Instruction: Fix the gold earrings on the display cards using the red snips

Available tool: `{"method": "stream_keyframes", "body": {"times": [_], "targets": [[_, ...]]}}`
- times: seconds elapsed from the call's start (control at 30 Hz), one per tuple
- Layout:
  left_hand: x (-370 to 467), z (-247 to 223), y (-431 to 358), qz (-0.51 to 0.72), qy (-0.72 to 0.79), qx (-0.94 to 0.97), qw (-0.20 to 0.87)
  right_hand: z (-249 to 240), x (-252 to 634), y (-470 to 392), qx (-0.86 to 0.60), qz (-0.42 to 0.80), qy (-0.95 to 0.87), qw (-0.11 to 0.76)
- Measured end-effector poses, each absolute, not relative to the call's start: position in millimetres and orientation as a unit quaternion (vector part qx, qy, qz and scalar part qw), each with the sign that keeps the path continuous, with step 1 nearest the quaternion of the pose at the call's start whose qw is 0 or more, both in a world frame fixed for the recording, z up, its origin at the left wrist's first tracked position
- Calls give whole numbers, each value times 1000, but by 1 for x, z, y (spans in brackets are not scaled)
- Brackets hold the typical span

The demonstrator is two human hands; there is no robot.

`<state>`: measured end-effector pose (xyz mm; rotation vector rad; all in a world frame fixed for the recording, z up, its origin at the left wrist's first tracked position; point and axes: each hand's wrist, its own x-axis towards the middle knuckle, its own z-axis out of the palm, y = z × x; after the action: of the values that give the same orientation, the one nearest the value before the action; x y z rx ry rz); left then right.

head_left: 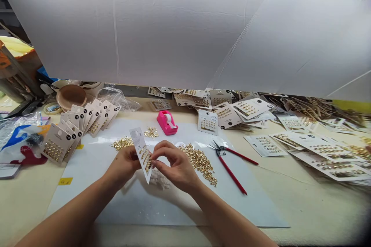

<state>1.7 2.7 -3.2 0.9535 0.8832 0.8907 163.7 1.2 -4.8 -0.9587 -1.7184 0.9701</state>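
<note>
My left hand (126, 166) holds an upright, tilted white card (141, 150) with rows of small gold earrings, its fingers partly hidden behind the card. On the card's right side, my right hand (174, 164) pinches at the earrings with thumb and index finger; what lies between the fingertips is too small to name. Gold pieces form a heap (199, 162) right of my hands, with smaller piles of gold rings (121, 143) behind the left hand and near the pink tape dispenser (167, 122). Under the hands, a clump of small clear pieces (160, 179) rests on the white sheet (121, 208).
Red-handled pliers (232, 164) lie open at the right. Earring cards (58, 142) fan out at the left, near a round bowl (71, 97) and plastic bags (26, 139). Many more cards (252, 108) cover the back and right. A large white panel (174, 27) stands behind.
</note>
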Motion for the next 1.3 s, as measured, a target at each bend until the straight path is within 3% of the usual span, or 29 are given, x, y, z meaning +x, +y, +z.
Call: {"method": "stream_keyframes", "body": {"times": [0.23, 0.4, 0.53, 0.77, 0.9, 1.03, 1.3], "targets": [[2, -6, 3, 399, 411, 479, 665, -2, 163, 2, -423, 343, -737, 400], [1, -5, 5, 421, 412, 465, 661, -4, 163, 6, -430, 339, -719, 428], [-7, 0, 10, 519, 430, 384, 631, 1, 172, 4, -471, 314, -694, 446], [-18, 6, 19, 641, 431, 326, 546, 0, 166, 6, -520, 263, -787, 204], [-18, 0, 21, 655, 419, 346, 526, -13, 147, 15, -500, 225, -828, 119], [-18, -7, 24, 642, 447, 355, 511, -18, 150, 32, -519, 180, -832, 74], [-17, -8, 26, 661, 462, 347, 479, -23, 173, 71, -578, 107, -805, 73]]}}
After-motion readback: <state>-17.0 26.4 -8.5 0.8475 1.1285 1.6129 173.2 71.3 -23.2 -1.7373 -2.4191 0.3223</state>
